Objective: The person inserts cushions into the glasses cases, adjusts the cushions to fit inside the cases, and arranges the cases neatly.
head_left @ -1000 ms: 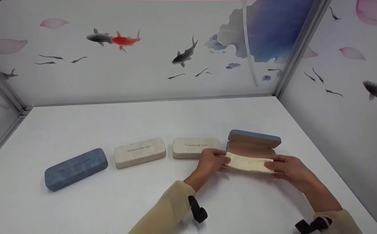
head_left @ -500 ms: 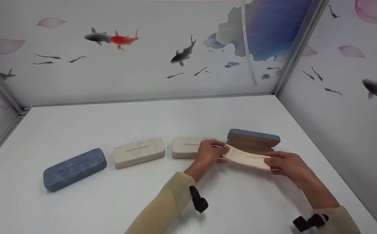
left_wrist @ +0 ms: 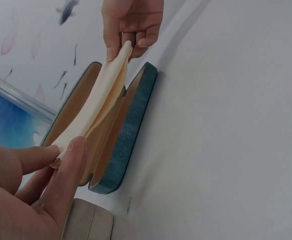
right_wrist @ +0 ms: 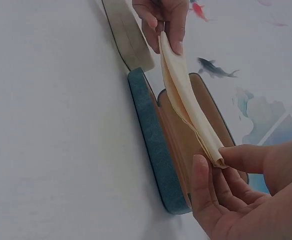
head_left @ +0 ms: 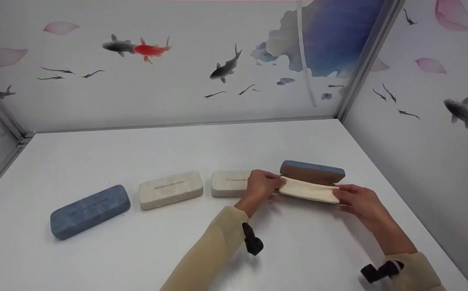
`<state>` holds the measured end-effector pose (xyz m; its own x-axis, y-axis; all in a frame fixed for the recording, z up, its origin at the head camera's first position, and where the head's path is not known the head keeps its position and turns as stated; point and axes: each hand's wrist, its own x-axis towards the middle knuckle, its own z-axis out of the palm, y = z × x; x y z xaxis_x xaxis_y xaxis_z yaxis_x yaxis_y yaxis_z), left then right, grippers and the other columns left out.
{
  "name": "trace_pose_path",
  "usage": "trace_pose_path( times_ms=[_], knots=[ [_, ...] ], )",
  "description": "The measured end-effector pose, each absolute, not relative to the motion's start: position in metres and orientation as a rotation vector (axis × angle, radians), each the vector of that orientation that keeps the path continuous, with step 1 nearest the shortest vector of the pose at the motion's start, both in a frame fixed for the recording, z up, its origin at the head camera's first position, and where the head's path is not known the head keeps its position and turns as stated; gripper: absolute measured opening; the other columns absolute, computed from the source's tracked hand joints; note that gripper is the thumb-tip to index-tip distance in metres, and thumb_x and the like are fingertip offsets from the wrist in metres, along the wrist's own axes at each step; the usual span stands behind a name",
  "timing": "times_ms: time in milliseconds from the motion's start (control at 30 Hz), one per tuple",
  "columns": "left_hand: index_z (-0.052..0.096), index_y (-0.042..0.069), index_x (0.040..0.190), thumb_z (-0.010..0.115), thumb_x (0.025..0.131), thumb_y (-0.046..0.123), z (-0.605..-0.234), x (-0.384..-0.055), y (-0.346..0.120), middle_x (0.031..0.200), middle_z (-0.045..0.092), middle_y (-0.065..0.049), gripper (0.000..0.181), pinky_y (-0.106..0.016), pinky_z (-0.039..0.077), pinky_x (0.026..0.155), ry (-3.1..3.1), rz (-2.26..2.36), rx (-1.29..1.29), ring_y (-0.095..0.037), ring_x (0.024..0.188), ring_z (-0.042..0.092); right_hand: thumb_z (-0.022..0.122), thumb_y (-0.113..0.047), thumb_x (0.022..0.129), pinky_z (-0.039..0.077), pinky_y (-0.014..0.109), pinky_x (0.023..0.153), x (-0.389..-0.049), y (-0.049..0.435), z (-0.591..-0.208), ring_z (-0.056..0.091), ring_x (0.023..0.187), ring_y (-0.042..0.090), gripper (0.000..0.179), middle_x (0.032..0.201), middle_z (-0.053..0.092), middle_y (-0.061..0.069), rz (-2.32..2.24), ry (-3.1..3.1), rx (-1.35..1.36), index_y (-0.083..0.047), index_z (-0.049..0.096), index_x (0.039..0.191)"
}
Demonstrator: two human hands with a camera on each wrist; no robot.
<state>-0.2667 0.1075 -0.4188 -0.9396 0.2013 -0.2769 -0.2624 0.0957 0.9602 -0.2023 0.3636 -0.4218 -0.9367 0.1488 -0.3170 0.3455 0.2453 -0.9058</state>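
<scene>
A folded cream cloth [head_left: 308, 190] is stretched between both hands, its layers visible along one long edge in the left wrist view. My left hand [head_left: 260, 186] pinches one end between thumb and fingers. The other end is pinched by my right hand [head_left: 361, 202]. Under and behind the cloth lies a blue eyeglass case [left_wrist: 127, 137] with its lid raised and a brown lining. In both wrist views the cloth hangs above the case's inside, apart from the bottom. Part of the case is hidden behind the cloth in the head view.
One closed cream eyeglass case [head_left: 229, 184] sits just left of the open one, partly behind my left hand. Farther left are another cream case [head_left: 171, 190] and a closed blue case [head_left: 90, 212]. Printed walls [head_left: 177, 101] bound the white table [head_left: 137, 258].
Both hands have moved the cloth slightly up and away from me, so it now covers more of the open case's inside. The closed cases have not been moved.
</scene>
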Motion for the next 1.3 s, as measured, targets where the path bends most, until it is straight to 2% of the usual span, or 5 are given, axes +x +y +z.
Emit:
trace_pose_path(
  times_ms=[233,400,567,900,1300],
  knots=[
    [0.075,-0.004,0.099,0.068,0.093,0.005,-0.42,-0.269,0.119,0.076,0.07,-0.01,0.013,-0.03,0.06,0.054,2.111,1.892,-0.038,-0.024,0.068,0.074,0.072,-0.026,0.094,0.058,0.019,0.076,-0.208,0.368,-0.423,0.065,0.083,0.001,0.053,0.092,0.065,-0.012,-1.853,2.318,0.528,0.004,0.054,0.134],
    [0.076,-0.003,0.093,0.069,0.092,0.003,-0.418,-0.272,0.12,0.07,0.067,-0.008,0.01,-0.028,0.058,0.049,2.199,1.878,-0.009,-0.023,0.06,0.072,0.072,-0.028,0.094,0.057,0.018,0.075,-0.212,0.369,-0.425,0.064,0.083,0.0,0.059,0.093,0.064,-0.013,-1.837,2.348,0.567,0.006,0.051,0.137],
    [0.077,-0.001,0.092,0.072,0.089,0.003,-0.416,-0.276,0.123,0.07,0.069,-0.007,0.007,-0.025,0.056,0.047,2.273,1.859,0.009,-0.023,0.057,0.072,0.071,-0.033,0.094,0.056,0.016,0.076,-0.214,0.37,-0.426,0.063,0.084,-0.001,0.062,0.097,0.064,-0.011,-1.743,2.433,0.585,0.005,0.051,0.137],
    [0.076,-0.002,0.092,0.072,0.089,0.002,-0.416,-0.281,0.128,0.072,0.071,-0.009,0.006,-0.023,0.053,0.045,2.368,1.802,0.033,-0.02,0.049,0.069,0.074,-0.032,0.091,0.056,0.017,0.076,-0.217,0.372,-0.426,0.063,0.082,0.001,0.057,0.091,0.065,-0.013,-1.722,2.425,0.572,0.003,0.057,0.132],
    [0.076,-0.003,0.092,0.071,0.088,0.0,-0.424,-0.282,0.136,0.069,0.072,-0.01,0.007,-0.021,0.051,0.044,2.501,1.747,0.096,-0.011,0.046,0.062,0.07,-0.029,0.095,0.056,0.016,0.075,-0.224,0.375,-0.43,0.062,0.082,0.002,0.058,0.091,0.065,-0.01,-1.675,2.458,0.589,0.006,0.052,0.137]
  ],
)
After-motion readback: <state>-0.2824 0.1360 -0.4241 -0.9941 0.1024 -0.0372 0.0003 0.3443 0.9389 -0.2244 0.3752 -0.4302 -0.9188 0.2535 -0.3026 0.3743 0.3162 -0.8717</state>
